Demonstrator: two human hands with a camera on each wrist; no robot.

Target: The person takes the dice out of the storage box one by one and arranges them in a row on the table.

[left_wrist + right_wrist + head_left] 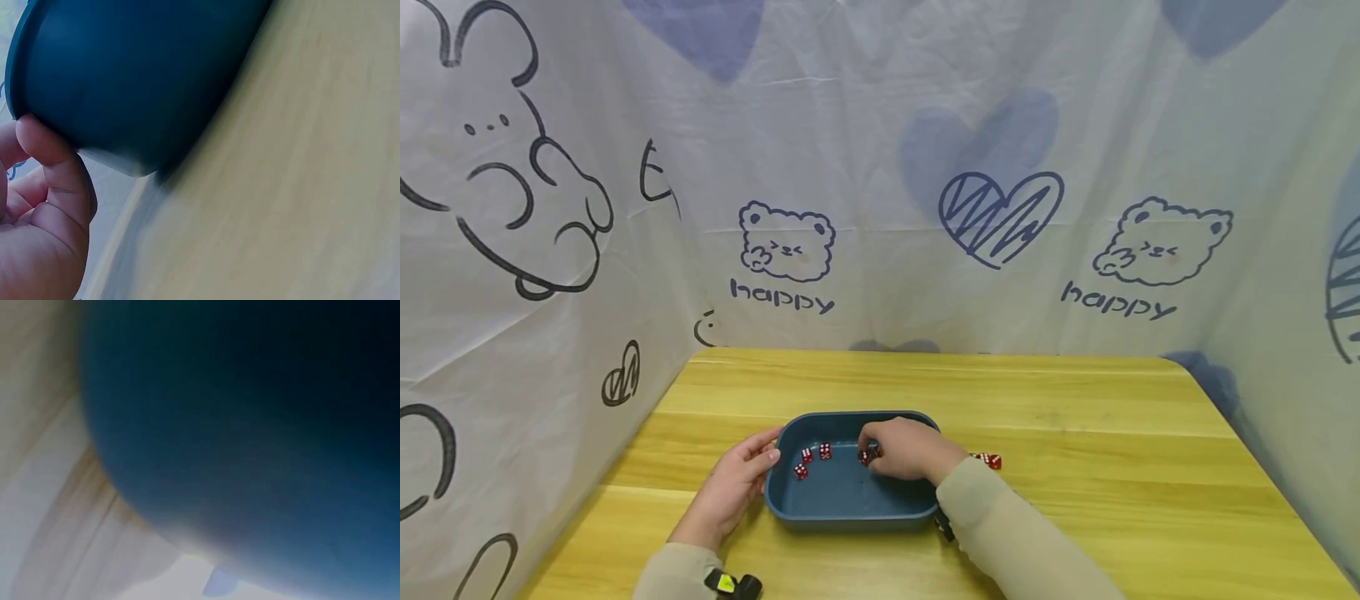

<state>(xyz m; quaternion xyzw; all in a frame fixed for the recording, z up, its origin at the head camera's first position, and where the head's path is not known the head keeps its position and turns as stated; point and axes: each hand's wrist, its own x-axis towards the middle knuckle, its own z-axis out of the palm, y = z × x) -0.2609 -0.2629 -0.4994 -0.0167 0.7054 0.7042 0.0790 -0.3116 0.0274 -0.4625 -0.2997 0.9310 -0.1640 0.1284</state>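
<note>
We have one blue tub [831, 497] near the front of a wood-grain worktop [1097, 450], its long side running left to right. Of the two hands, the left hand [735, 479] holds the tub's left end: thumb at the rim, fingers against the outer wall. The left wrist view shows us its digits bent, with little gap to the plastic.

The right hand [904, 448] reaches over the right half and down inside the tub, fingers curled, thumb and forefinger closed about a red die [863, 457]. Something dark shows between the fingertips; we cannot tell what, nor whether more than one die is held. Three loose red dice [824, 451] lie on the tub floor, toward its left end, spaced slightly apart. Further red dice [992, 461] sit on the worktop just right of the tub, partly hidden by the right wrist; we cannot count them.

We note pale sleeves [1000, 521] on both arms and a black device [741, 585] at the left wrist. Behind, a pale cloth [865, 250] carries hearts, bears and "happy". The right wrist view is mostly blurred blue.
</note>
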